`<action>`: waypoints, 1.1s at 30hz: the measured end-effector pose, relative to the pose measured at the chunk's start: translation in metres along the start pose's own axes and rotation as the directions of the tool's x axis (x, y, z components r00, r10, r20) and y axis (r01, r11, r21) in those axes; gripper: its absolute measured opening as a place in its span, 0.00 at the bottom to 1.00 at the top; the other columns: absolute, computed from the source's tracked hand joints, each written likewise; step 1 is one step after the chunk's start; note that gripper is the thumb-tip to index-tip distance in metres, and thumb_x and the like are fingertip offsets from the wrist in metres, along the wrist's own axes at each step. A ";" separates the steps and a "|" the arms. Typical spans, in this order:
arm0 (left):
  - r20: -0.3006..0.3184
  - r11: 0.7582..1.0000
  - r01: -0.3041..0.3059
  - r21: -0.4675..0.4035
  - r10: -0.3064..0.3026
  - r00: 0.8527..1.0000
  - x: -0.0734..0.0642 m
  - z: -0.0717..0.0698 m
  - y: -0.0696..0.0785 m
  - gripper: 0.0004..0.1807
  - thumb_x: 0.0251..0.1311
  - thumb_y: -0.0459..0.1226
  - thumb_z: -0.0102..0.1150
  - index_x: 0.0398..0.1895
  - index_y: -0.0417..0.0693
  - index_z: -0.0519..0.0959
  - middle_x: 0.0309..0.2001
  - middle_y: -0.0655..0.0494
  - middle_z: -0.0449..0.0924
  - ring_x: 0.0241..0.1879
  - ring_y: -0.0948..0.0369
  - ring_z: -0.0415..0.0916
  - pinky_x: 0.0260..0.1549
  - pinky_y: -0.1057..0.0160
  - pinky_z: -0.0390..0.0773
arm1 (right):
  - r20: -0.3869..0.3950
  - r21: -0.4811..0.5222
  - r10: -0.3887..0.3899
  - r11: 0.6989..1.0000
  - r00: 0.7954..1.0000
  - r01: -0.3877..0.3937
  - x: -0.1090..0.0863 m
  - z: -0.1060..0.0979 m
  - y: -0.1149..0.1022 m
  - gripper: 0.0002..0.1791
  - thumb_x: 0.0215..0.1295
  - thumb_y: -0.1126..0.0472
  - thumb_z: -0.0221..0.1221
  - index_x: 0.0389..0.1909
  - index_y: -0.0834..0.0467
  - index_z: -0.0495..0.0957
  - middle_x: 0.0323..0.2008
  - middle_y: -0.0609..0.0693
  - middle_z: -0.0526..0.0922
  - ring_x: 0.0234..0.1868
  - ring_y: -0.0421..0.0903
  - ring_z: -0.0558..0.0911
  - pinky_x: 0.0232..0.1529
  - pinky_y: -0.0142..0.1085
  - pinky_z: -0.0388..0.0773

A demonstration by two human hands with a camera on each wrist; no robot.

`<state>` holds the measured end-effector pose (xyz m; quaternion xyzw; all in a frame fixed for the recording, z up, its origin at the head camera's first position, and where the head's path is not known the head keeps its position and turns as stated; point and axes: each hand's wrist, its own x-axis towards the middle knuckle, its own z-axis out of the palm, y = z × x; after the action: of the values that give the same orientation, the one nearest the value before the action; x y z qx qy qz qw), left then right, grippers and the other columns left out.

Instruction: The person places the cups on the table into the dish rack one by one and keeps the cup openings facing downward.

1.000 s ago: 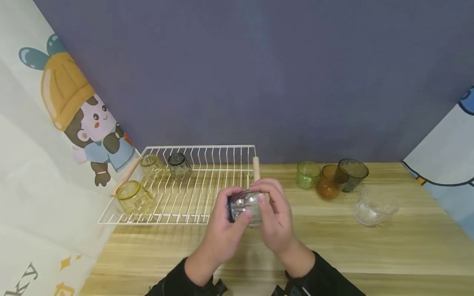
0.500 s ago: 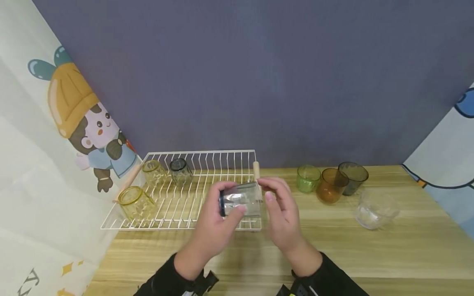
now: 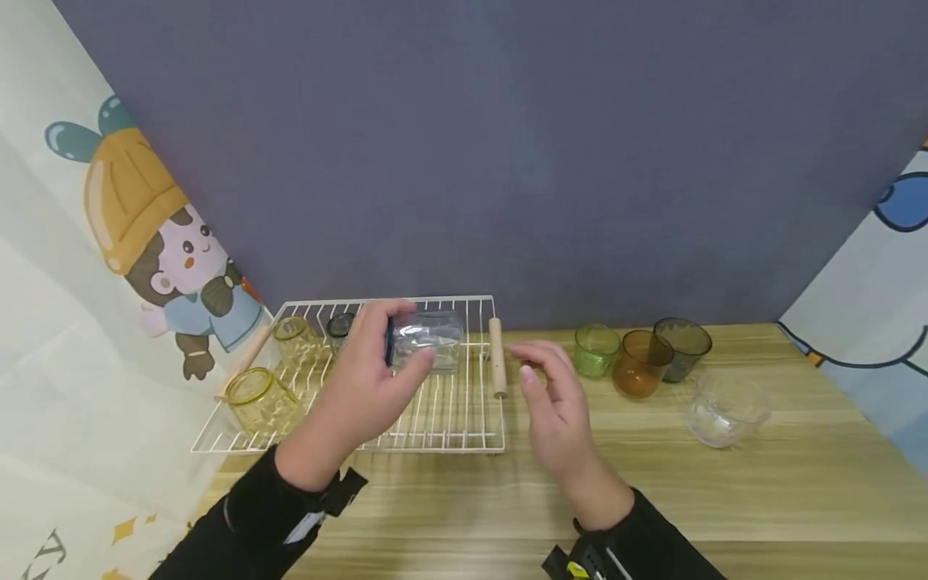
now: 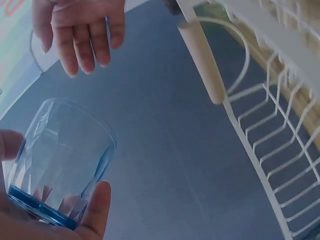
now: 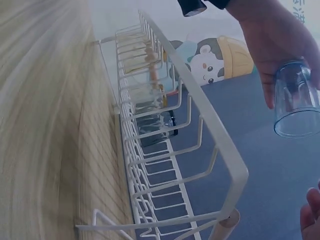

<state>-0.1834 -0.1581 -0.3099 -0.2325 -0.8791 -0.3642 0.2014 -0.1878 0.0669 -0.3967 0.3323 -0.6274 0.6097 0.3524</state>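
Observation:
My left hand [image 3: 366,383] grips a clear, blue-tinted drinking glass [image 3: 433,340], thumb on the near side and fingers on the far side. The glass lies sideways over the white wire dish rack [image 3: 428,449], its dark blue base [image 4: 42,206] toward the palm and its mouth pointing right. My right hand [image 3: 561,415] is off the glass, fingers loosely bent and holding nothing, just right of the rack's wooden handle [image 3: 497,358]. Inside the rack, two yellow glasses [image 3: 264,400] stand at the left. Beside them a dark grey glass [image 3: 339,329] is partly hidden behind my left hand.
On the wooden table [image 3: 652,499], right of the rack, stand a green glass [image 3: 597,352], an amber glass [image 3: 641,366], a grey-brown glass [image 3: 685,350] and a clear glass [image 3: 725,415]. A grey-blue wall [image 3: 507,161] rises behind.
My right hand has let go of the glass and stays near the rack's right end. My left hand has carried the glass left and farther back, over the rack.

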 end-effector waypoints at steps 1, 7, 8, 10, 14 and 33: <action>0.013 1.000 0.001 0.019 -0.001 1.000 0.004 -0.002 -0.002 0.28 0.63 0.46 0.59 0.63 0.46 0.66 0.58 0.53 0.66 0.53 0.58 0.65 0.55 0.51 0.70 | 0.010 -0.011 0.013 1.000 1.000 -0.013 0.000 -0.001 0.001 0.17 0.65 0.78 0.46 0.52 0.72 0.74 0.48 0.64 0.75 0.51 0.50 0.73 0.57 0.36 0.72; 0.133 0.979 0.116 0.170 -0.139 0.981 0.038 -0.017 -0.018 0.32 0.65 0.51 0.54 0.67 0.46 0.62 0.58 0.51 0.64 0.46 0.55 0.66 0.45 0.53 0.71 | 0.120 -0.139 0.152 0.981 0.981 -0.135 -0.006 -0.005 0.004 0.16 0.67 0.72 0.52 0.54 0.63 0.76 0.51 0.54 0.76 0.52 0.50 0.73 0.56 0.36 0.70; 0.149 0.970 0.131 0.202 -0.163 0.975 0.044 -0.019 -0.022 0.32 0.65 0.52 0.53 0.68 0.47 0.61 0.58 0.51 0.64 0.46 0.55 0.66 0.45 0.53 0.71 | 0.141 -0.161 0.171 0.976 0.975 -0.148 -0.007 -0.005 0.004 0.15 0.67 0.71 0.53 0.54 0.62 0.76 0.51 0.53 0.76 0.52 0.50 0.73 0.56 0.37 0.71; 0.173 0.954 0.147 0.263 -0.196 0.965 0.055 -0.021 -0.031 0.32 0.66 0.51 0.52 0.68 0.46 0.61 0.58 0.49 0.64 0.47 0.54 0.66 0.45 0.52 0.70 | 0.179 -0.203 0.202 0.965 0.963 -0.165 -0.008 -0.004 0.004 0.15 0.67 0.68 0.56 0.54 0.60 0.76 0.52 0.51 0.76 0.53 0.48 0.74 0.57 0.41 0.73; 0.198 0.912 0.140 0.386 -0.230 0.953 0.068 -0.023 -0.050 0.32 0.66 0.51 0.51 0.68 0.46 0.61 0.58 0.47 0.62 0.48 0.52 0.65 0.45 0.50 0.71 | 0.251 -0.312 0.268 0.932 0.930 -0.184 -0.006 -0.005 0.000 0.17 0.67 0.60 0.59 0.56 0.57 0.76 0.55 0.47 0.75 0.57 0.45 0.73 0.60 0.48 0.72; 0.352 0.854 0.136 0.503 -0.346 0.870 0.085 0.000 -0.084 0.34 0.66 0.50 0.54 0.67 0.40 0.59 0.57 0.43 0.63 0.53 0.50 0.67 0.47 0.50 0.72 | 0.239 -0.712 0.505 0.672 0.829 -0.204 0.014 -0.064 0.031 0.24 0.69 0.46 0.55 0.58 0.57 0.73 0.56 0.51 0.75 0.58 0.52 0.73 0.60 0.52 0.72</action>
<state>-0.2991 -0.1889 -0.3115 -0.1374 -0.9848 -0.1065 0.0033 -0.2195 0.1324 -0.4007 0.1763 -0.9143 0.3201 0.1747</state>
